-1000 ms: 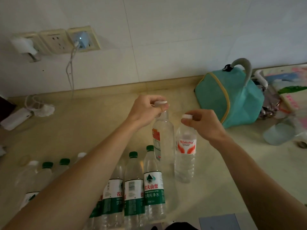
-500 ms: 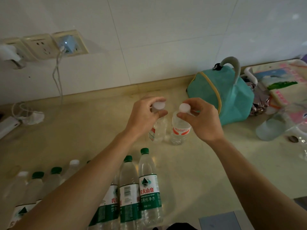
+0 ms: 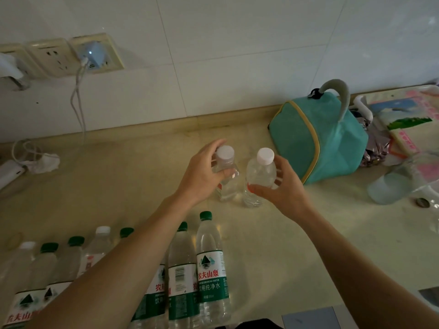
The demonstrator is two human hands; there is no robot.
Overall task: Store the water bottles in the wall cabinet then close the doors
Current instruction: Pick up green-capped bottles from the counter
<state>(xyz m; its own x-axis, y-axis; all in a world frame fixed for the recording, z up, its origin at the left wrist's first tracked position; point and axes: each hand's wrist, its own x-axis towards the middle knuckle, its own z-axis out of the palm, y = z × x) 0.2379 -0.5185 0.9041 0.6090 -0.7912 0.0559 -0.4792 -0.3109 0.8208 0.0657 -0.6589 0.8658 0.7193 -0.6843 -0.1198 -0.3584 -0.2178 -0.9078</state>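
Two bare forearms come up from the bottom edge of the frame, and no sleeve, cuff or glove shows anywhere along them (whatever the person wears on the upper arm lies outside the view). The left hand (image 3: 202, 174) carries no ring, bracelet or strap that can be made out, and its wrist is bare. The right hand (image 3: 281, 186) is likewise unadorned, with no watch or band at the wrist. The visible fingernails look short and unpainted, though the dim light makes that hard to judge. At the bottom centre a small dark rounded shape shows, too little of it to identify.
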